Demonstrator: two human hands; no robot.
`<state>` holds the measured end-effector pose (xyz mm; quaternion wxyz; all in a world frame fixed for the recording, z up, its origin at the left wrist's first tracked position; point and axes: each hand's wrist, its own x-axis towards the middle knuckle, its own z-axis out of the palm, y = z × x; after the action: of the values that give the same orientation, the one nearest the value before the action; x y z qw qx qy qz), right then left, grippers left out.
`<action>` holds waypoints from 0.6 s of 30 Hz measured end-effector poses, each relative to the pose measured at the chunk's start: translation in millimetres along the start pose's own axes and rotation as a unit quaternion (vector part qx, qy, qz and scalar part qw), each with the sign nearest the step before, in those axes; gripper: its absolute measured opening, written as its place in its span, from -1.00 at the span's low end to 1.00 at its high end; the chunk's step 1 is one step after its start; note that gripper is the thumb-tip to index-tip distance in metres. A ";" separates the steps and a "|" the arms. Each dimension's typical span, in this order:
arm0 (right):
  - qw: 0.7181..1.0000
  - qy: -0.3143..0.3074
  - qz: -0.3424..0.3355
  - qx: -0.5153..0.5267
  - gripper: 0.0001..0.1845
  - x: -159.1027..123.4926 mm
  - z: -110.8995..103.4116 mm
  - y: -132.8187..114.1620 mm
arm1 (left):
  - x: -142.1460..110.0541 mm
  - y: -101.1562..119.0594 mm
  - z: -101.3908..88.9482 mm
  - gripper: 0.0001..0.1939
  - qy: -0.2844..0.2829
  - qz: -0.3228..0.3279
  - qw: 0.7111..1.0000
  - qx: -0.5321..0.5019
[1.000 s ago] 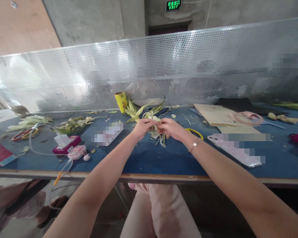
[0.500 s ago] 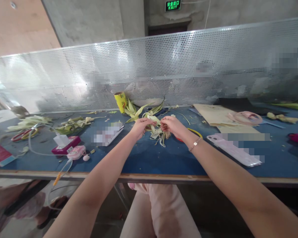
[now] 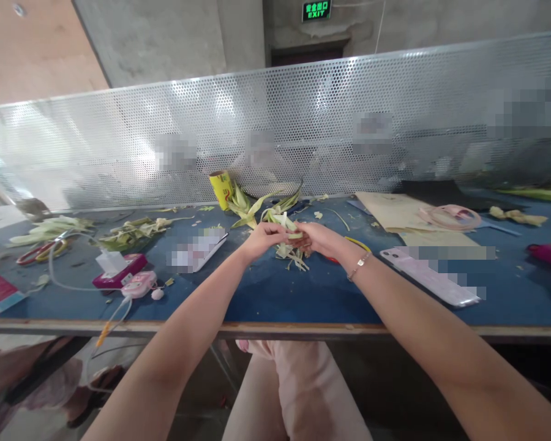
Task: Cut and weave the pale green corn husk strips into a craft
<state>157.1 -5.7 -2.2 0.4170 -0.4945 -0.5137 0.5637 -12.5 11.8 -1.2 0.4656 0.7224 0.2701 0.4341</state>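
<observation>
My left hand [image 3: 264, 240] and my right hand [image 3: 320, 239] meet over the middle of the blue table. Between their closed fingers is a pale green piece of corn husk [image 3: 294, 235]. Shredded husk strips [image 3: 290, 254] lie or hang just below the fingers; which of them are attached I cannot tell. Longer green husks [image 3: 247, 215] rest right behind my left hand, beside a yellow printed tube-like container [image 3: 221, 190]. Close to my right wrist, a yellow and red handle loop [image 3: 359, 244] shows partly, the rest hidden by my arm.
A phone [image 3: 207, 252] lies left of my hands, another pink phone [image 3: 434, 278] right. Further left are a magenta tissue pack [image 3: 127, 269], a pink charger [image 3: 139, 284] with cable, scissors [image 3: 41, 251] and husk piles [image 3: 135, 233]. Brown paper [image 3: 390, 211] lies back right. A perforated metal screen [image 3: 284, 135] borders the table's back.
My hands have come closer together, and the husk piece between them now lies more across the fingers. The view has shifted slightly; other things on the table stay put.
</observation>
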 end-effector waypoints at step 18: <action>0.974 0.056 -0.165 0.143 -0.91 4.9 -0.1 -1.0 | -2.5 -2.6 0.7 -0.87 -0.044 -0.012 0.997 -0.056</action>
<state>156.4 -0.7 -1.9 0.5982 -0.3691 -0.4785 0.5263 -13.0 10.6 -4.5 0.5214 0.7104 0.2335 0.4110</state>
